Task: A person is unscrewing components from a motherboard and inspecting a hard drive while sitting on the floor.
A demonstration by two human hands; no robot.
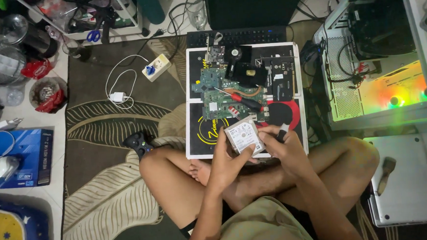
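Two bare hands meet over the lap of a person sitting cross-legged on a patterned rug, seen from above. The left hand [228, 162] grips a small hard drive [244, 136], a flat rectangular slab with a silvery metal case and a white label covering most of its upper face. The drive is tilted, one corner pointing away from the person, and it is held just above the near edge of a black work mat [198, 135]. The left fingers are curled closed around the drive's lower edge, thumb against its side. The right hand [284, 148] touches the drive's right edge, fingers bent and closed around a small dark tool [282, 131] whose shape is too small to make out.

On the mat beyond the hands lies a green laptop circuit board [215, 91] with copper heat pipes and a black fan. A screwdriver with a red and black handle [242, 101] rests across the board. A black keyboard [237, 36] sits at the mat's far end. To the left on the rug are a black game controller [137, 142] and a white charger with its cable [119, 96]. To the right stands an open computer case [381, 72] glowing orange and green inside, and a silver laptop shell [406, 178] lies near the person's right knee.
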